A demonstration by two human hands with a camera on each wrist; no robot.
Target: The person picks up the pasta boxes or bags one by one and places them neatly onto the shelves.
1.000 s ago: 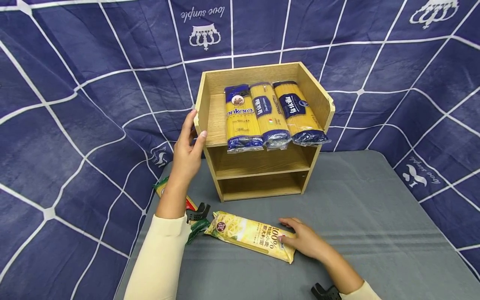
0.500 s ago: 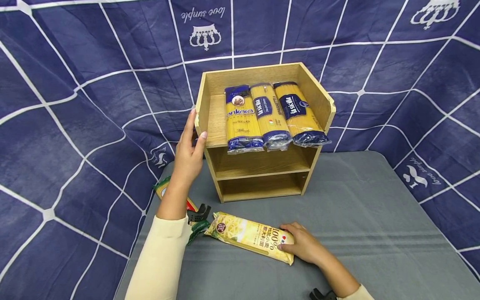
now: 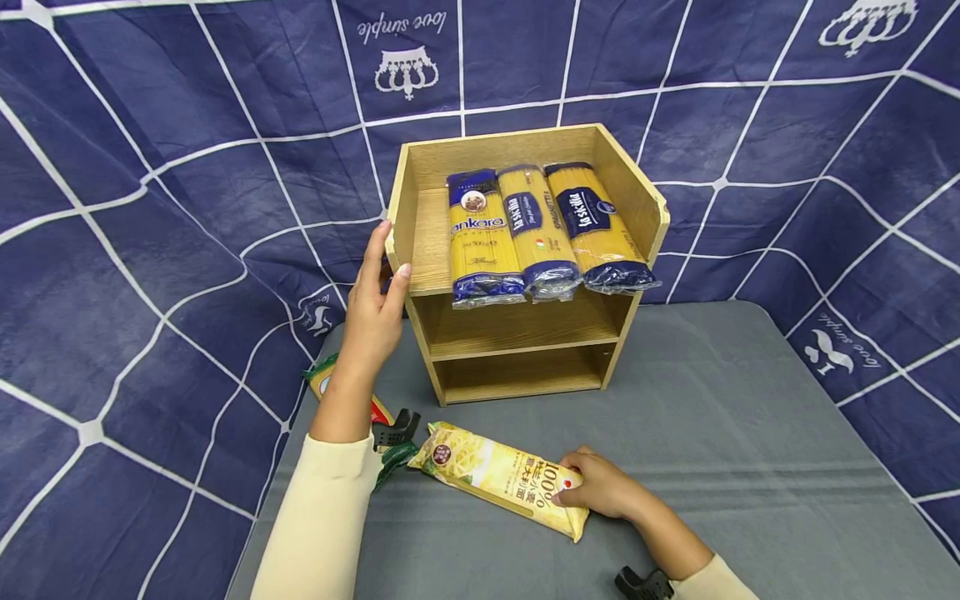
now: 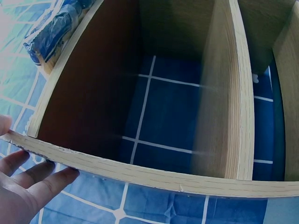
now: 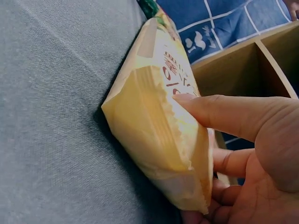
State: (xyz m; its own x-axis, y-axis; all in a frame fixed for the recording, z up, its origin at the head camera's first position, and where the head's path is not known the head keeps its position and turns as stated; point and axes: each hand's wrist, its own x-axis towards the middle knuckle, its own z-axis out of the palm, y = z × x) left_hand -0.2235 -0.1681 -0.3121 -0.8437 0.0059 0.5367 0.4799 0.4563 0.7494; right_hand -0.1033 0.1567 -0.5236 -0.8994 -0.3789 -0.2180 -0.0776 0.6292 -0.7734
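Observation:
My left hand (image 3: 375,312) holds the left side panel of a small wooden shelf (image 3: 525,346), thumb at the front edge and fingers along the outside. The left wrist view shows those fingers (image 4: 51,179) against the panel's outer face. At the right end of a yellow pasta packet (image 3: 498,471), lying on the grey cloth, my right hand (image 3: 600,487) grips with the thumb on top. Its other fingers (image 5: 231,161) curl at the packet's far side and are partly hidden. Green-ended packaging (image 3: 393,458) touches or nearly touches the packet's left end.
On the shelf's top lie a blue-ended Ankara pasta packet (image 3: 483,237) and two La Sicilia spaghetti packets (image 3: 536,221), their ends jutting past the front. Another pasta packet (image 3: 322,375) lies partly behind my left arm. Blue gridded cloth (image 3: 187,250) surrounds the table (image 3: 712,400).
My right hand has closed further over the pasta packet's end, and that end has shifted slightly toward me. The left hand stays on the shelf.

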